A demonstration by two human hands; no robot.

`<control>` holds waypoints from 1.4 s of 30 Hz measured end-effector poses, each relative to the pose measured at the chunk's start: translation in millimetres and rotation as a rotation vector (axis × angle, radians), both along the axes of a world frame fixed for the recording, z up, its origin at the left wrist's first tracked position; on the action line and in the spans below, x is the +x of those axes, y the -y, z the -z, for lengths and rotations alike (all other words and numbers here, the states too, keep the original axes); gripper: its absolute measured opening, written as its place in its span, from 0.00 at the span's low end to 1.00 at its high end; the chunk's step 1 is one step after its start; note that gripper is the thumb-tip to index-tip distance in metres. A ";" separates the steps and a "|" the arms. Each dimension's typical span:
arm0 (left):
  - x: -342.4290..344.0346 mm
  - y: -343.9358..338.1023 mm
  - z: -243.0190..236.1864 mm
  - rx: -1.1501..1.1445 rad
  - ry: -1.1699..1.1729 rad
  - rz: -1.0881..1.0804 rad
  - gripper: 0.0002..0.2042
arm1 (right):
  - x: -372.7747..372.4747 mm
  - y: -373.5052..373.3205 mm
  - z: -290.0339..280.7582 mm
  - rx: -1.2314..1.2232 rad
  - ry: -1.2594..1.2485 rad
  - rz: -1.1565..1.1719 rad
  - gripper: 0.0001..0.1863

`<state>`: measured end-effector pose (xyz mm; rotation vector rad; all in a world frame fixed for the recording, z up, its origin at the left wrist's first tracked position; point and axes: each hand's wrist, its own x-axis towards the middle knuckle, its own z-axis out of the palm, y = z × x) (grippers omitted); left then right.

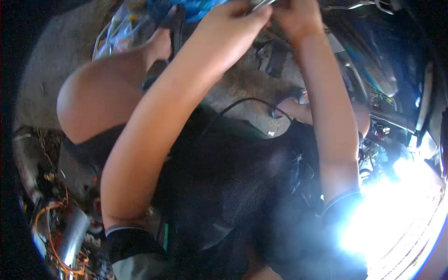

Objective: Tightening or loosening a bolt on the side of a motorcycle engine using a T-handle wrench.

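Dark clothing [224,182] fills the foreground of my remote feed, two bare forearms [158,116] rising across it and blocking parts of the rough grey-brown floor [238,88]. White glare [387,219] washes out the lower right. At the top, the left grip [238,23] is closed, near blue plastic [198,10]; how far the blurred right grip [297,21] opens, I cannot tell. Black cable [247,99] curves between the forearms. Slim, shiny and silvery, a metal piece [263,3] sits in the left grip, cut off by the frame's upper edge.

Slim rod [264,3] — glossy metal; ground [238,91] — rough, matt; dark clothing [224,182], matt cloth.
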<state>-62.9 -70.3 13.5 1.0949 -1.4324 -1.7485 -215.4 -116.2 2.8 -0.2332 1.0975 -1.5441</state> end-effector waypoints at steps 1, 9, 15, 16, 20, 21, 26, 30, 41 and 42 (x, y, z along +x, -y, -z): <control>1.6 -1.7 -1.7 0.000 0.024 -0.034 0.15 | -5.2 -7.1 -9.3 0.188 -0.113 0.001 0.07; -0.7 -5.7 -15.3 -0.032 0.013 0.003 0.16 | -47.2 -104.7 -45.3 -0.126 -0.463 -0.100 0.16; -9.7 -12.4 -10.6 0.102 -0.061 0.065 0.14 | -58.5 -164.0 -69.8 -0.249 -0.508 -0.028 0.18; -10.8 -14.4 -8.3 0.086 -0.075 0.073 0.14 | -57.0 -173.4 -76.0 -0.270 -0.503 -0.007 0.18; -6.8 -16.1 -1.4 0.097 -0.119 0.128 0.13 | -47.7 -207.8 -104.6 -0.399 -0.546 0.013 0.19; -4.7 -15.1 0.0 0.072 -0.122 0.130 0.13 | -44.4 -215.8 -111.3 -0.434 -0.550 0.011 0.19; 5.6 -9.6 4.3 0.060 -0.063 0.033 0.13 | -23.9 -253.9 -136.4 -0.752 -0.701 -0.118 0.15; 5.9 -4.0 10.3 0.076 -0.052 0.033 0.12 | -17.1 -268.7 -148.5 -0.905 -1.390 -0.177 0.14; 1.6 -2.0 21.6 0.088 0.061 0.076 0.13 | -13.7 -265.0 -134.8 -1.021 -1.525 -0.116 0.11; 1.1 -1.2 23.9 0.081 0.082 0.085 0.13 | -14.3 -261.6 -131.0 -1.019 -1.549 -0.140 0.11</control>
